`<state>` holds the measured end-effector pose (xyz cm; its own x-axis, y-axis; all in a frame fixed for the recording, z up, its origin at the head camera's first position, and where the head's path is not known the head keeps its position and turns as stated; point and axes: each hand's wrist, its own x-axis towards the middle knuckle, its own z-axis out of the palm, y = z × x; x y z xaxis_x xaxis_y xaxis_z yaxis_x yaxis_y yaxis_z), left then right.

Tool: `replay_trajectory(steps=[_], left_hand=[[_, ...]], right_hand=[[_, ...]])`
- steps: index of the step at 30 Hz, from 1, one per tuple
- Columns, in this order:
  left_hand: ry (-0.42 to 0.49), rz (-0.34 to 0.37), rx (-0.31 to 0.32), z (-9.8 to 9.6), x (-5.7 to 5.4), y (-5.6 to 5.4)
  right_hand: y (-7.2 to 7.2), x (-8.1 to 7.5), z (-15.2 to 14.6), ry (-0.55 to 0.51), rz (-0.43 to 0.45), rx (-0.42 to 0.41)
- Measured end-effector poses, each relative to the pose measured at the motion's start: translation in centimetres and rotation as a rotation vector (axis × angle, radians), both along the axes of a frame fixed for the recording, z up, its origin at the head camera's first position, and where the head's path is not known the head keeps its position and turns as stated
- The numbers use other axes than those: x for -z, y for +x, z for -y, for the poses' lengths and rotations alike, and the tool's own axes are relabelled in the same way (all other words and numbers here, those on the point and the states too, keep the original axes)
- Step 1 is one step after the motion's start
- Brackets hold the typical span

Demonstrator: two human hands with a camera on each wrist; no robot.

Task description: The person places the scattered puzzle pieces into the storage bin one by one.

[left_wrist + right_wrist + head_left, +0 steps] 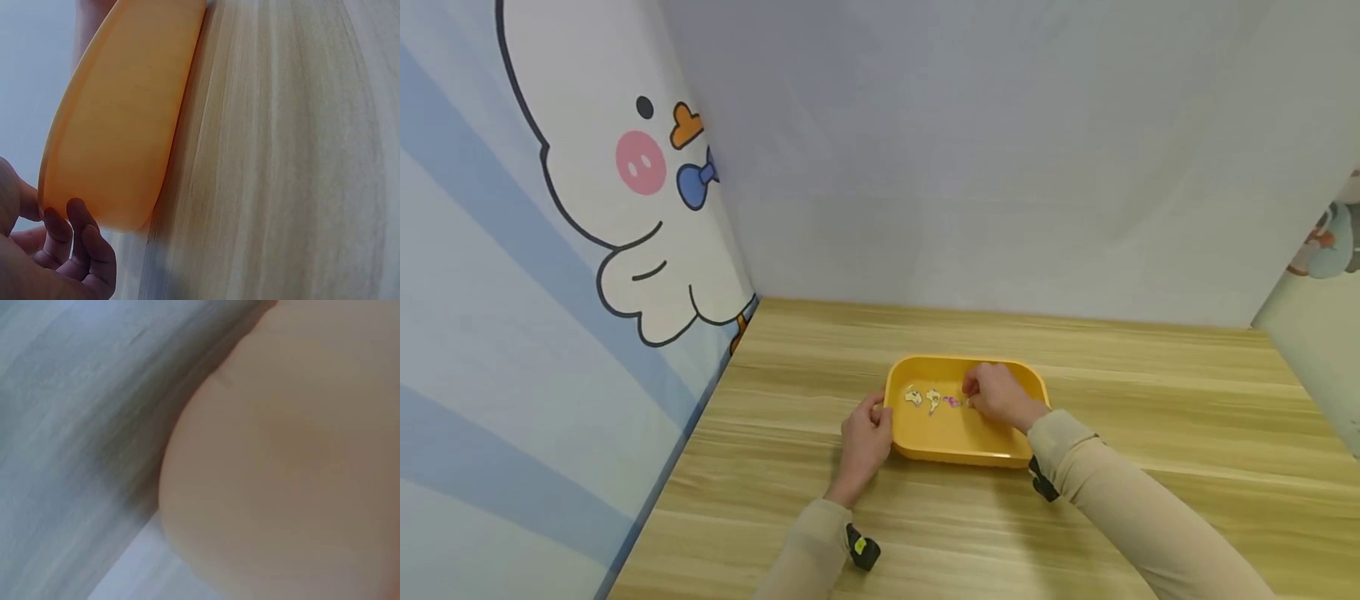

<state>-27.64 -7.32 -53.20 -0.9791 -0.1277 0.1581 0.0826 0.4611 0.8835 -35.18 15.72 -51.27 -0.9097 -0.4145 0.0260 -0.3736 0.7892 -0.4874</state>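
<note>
A shallow yellow tray point(940, 437) with rounded corners lies on the wooden table. My left hand point(867, 435) grips its left end; in the left wrist view, the curled fingers point(94, 250) meet the orange-looking tray wall point(125, 106) at the rim. Inside the tray, my right hand point(996, 393) reaches down with bent fingers near the floor of the tray. A row of small flat pieces lies left of it: a pale one point(913, 396), a pale yellow one point(933, 401) and a purple one point(952, 402). I cannot tell what the right fingertips hold.
Wood-grain table point(760, 400) surrounds the tray. A plain pale wall point(1000, 167) rises behind, and a blue cloth with a cartoon bird point(587, 167) hangs at the left. A blurred tan surface point(281, 456) fills much of the right wrist view.
</note>
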Motion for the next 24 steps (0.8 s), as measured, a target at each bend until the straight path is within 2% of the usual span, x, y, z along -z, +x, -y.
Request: replay_trajectory(steps=[5, 9, 12, 19, 24], left_hand=[[0.007, -0.017, 0.001, -0.2, -0.1, 0.3], [0.004, -0.089, 0.001, -0.3, 0.1, 0.4], [-0.005, -0.109, -0.011, -0.2, 0.4, 0.4], [-0.008, -0.029, -0.001, 0.0, 0.3, 0.2], [-0.006, -0.041, -0.006, 0.0, 0.0, 0.2]], right_hand=[[0.7, -1.0, -0.7, -0.007, -0.015, -0.003], [1.4, -1.9, -1.4, -0.020, -0.030, -0.027], [1.9, -2.5, -1.9, -0.028, -0.039, -0.047], [3.5, -4.0, -3.5, -0.064, -0.084, -0.064], [4.4, -4.7, -5.1, -0.083, -0.099, -0.035]])
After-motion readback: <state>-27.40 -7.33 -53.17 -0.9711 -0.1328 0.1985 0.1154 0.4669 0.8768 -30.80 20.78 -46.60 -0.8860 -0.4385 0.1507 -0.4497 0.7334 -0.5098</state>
